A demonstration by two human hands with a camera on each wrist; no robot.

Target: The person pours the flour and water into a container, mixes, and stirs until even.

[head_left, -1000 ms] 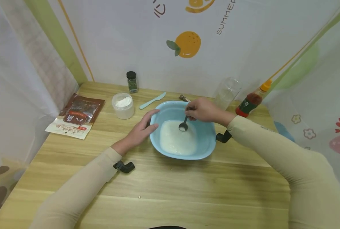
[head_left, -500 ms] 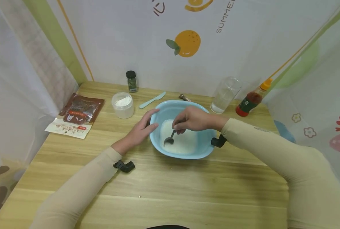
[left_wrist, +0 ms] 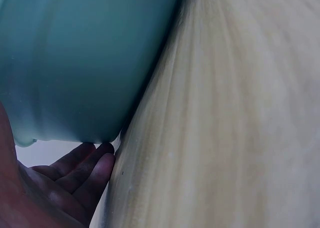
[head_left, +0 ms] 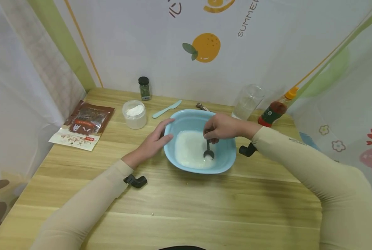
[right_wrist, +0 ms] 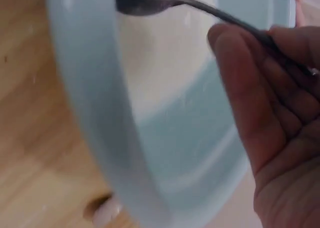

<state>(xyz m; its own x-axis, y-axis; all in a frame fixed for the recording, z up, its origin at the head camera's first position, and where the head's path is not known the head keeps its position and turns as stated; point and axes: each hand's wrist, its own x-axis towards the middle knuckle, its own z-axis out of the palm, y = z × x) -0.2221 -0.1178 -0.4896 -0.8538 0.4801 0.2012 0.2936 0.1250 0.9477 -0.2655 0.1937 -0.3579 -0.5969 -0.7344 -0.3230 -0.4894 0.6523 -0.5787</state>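
A light blue bowl (head_left: 229, 163) holds milky white liquid (head_left: 189, 149). At its left side is my left hand (head_left: 151, 142), with fingertips and thumb against the rim. The left wrist view shows fairly straight fingers of the left hand (left_wrist: 70, 188) touching the bowl's outer wall (left_wrist: 85, 62). Above the bowl's right part, my right hand (head_left: 221, 127) pinches the handle of a dark spoon (head_left: 208, 152), whose bowl is at the liquid with some white in it. The right wrist view also shows the spoon (right_wrist: 215, 11) between thumb and fingers of the right hand (right_wrist: 280, 118).
Behind the bowl lie a pale green knife (head_left: 167, 109) and a small metal utensil (head_left: 201, 107). A jar of white powder (head_left: 135, 119), a black-capped bottle (head_left: 144, 89) and brown packets (head_left: 86, 121) are on the left. A glass (head_left: 247, 103) and red sauce bottle (head_left: 273, 111) stand at right.
My right hand moved the spoon left across the liquid, then back right and toward the bowl's near right part. The left hand and bowl have stayed in place.
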